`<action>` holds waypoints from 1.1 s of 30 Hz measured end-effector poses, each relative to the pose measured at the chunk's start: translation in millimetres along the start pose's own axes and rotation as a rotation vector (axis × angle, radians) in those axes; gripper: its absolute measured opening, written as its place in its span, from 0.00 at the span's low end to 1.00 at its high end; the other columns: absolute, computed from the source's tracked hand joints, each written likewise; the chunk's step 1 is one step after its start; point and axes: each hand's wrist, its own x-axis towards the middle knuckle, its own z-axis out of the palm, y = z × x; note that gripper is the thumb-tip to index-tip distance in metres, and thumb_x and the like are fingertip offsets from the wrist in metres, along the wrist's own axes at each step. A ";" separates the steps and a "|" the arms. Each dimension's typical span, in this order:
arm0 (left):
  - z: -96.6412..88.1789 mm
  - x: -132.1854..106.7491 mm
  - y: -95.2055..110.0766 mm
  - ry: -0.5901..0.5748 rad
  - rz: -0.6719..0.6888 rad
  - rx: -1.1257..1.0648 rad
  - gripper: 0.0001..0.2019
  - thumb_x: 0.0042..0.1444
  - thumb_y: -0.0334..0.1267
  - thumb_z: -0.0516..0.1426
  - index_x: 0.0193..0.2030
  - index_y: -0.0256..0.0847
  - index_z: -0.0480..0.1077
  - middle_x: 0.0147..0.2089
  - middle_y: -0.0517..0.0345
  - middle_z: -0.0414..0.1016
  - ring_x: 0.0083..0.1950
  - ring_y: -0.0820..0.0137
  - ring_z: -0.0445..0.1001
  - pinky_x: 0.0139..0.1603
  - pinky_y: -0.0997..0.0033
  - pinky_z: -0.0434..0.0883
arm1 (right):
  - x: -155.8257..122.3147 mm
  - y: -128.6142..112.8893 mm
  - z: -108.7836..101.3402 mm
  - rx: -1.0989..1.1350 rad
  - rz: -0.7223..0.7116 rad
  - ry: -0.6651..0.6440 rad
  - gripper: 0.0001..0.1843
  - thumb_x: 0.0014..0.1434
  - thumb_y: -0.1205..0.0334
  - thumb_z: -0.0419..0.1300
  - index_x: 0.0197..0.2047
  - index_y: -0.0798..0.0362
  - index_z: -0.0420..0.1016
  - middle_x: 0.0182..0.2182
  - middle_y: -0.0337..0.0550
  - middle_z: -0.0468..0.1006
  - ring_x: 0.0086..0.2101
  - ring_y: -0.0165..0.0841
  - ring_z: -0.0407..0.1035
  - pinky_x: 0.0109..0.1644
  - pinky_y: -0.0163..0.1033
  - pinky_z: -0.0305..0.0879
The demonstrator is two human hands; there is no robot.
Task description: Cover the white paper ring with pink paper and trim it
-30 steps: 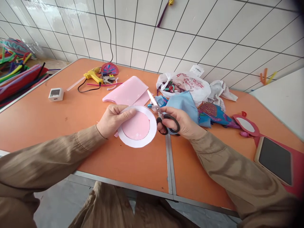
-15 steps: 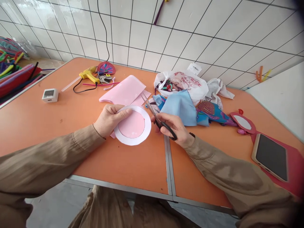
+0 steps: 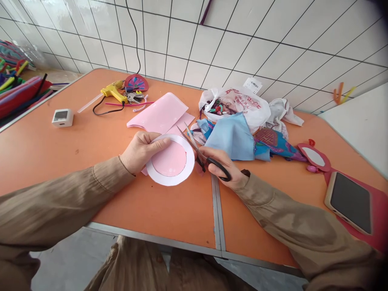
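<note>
My left hand [image 3: 142, 152] pinches a white ring [image 3: 170, 181], my right hand [image 3: 228, 159] grips scissors [image 3: 217, 163]; beyond, I see pink sheet [image 3: 160, 110], blue cloth [image 3: 232, 139], orange table [image 3: 157, 214], white tiled wall [image 3: 155, 34].

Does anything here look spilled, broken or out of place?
Nothing looks spilled or broken. The bag looks untidiest: its mouth gapes on tangled trinkets, and blue cloth lies rumpled in front. The ring in the left hand and scissors in the right hand show no obvious damage.
</note>
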 end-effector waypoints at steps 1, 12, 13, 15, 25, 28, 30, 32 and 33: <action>0.1 0.2 0.3 0.005 0.002 0.002 0.19 0.45 0.53 0.67 0.25 0.36 0.76 0.21 0.57 0.74 0.20 0.72 0.69 0.17 0.77 0.62 | 0.1 -0.4 -0.2 -0.010 0.011 -0.015 0.29 0.54 0.34 0.58 0.40 0.53 0.70 0.25 0.39 0.68 0.25 0.31 0.62 0.29 0.38 0.59; 1.7 1.0 2.3 0.028 0.008 0.007 0.18 0.42 0.52 0.69 0.26 0.36 0.78 0.21 0.57 0.75 0.21 0.72 0.69 0.18 0.76 0.64 | -4.7 -3.6 4.4 0.042 0.128 0.062 0.30 0.50 0.32 0.62 0.40 0.53 0.73 0.26 0.40 0.68 0.25 0.30 0.62 0.27 0.38 0.62; 1.9 1.1 2.5 0.027 0.010 0.015 0.18 0.42 0.52 0.68 0.26 0.35 0.78 0.21 0.56 0.75 0.21 0.72 0.69 0.17 0.76 0.64 | -5.0 -4.2 5.0 0.051 0.135 0.069 0.30 0.49 0.33 0.63 0.39 0.53 0.73 0.26 0.40 0.68 0.25 0.30 0.62 0.27 0.38 0.63; 1.9 1.3 2.7 0.021 0.013 0.030 0.18 0.43 0.52 0.68 0.25 0.35 0.78 0.21 0.56 0.74 0.21 0.72 0.69 0.17 0.76 0.64 | -5.7 -4.9 6.1 0.074 0.133 0.079 0.29 0.50 0.34 0.64 0.40 0.53 0.73 0.26 0.40 0.68 0.24 0.29 0.62 0.26 0.37 0.63; -2.2 2.9 -1.4 -0.008 0.005 0.039 0.18 0.45 0.51 0.67 0.26 0.35 0.78 0.23 0.55 0.75 0.22 0.72 0.71 0.20 0.76 0.67 | -5.3 7.6 2.9 0.123 0.068 0.065 0.27 0.51 0.40 0.65 0.40 0.56 0.74 0.22 0.37 0.70 0.21 0.26 0.63 0.21 0.32 0.63; -1.7 2.5 -0.2 -0.007 -0.006 0.051 0.18 0.45 0.52 0.67 0.25 0.35 0.78 0.23 0.55 0.75 0.22 0.71 0.71 0.19 0.75 0.67 | -5.1 10.6 1.6 0.118 0.072 0.067 0.26 0.51 0.41 0.66 0.40 0.56 0.75 0.23 0.38 0.70 0.21 0.26 0.64 0.21 0.32 0.63; -1.4 2.3 0.6 -0.004 -0.012 0.050 0.18 0.45 0.52 0.67 0.26 0.35 0.78 0.23 0.55 0.75 0.22 0.71 0.71 0.19 0.75 0.66 | -5.4 10.9 1.6 0.118 0.069 0.075 0.26 0.51 0.41 0.66 0.40 0.56 0.76 0.23 0.38 0.70 0.21 0.26 0.64 0.21 0.32 0.63; -1.5 2.3 0.8 -0.007 -0.018 0.042 0.18 0.44 0.51 0.67 0.26 0.35 0.78 0.23 0.55 0.75 0.22 0.71 0.71 0.19 0.75 0.66 | -6.0 10.6 1.9 0.118 0.070 0.081 0.26 0.51 0.41 0.66 0.40 0.56 0.76 0.23 0.38 0.70 0.21 0.26 0.64 0.21 0.32 0.63; -1.7 2.3 0.7 -0.009 -0.020 0.038 0.18 0.44 0.51 0.67 0.26 0.35 0.78 0.23 0.55 0.75 0.22 0.71 0.71 0.19 0.75 0.66 | -6.2 10.3 2.0 0.117 0.072 0.082 0.26 0.51 0.41 0.66 0.40 0.57 0.76 0.23 0.38 0.69 0.21 0.26 0.64 0.21 0.32 0.63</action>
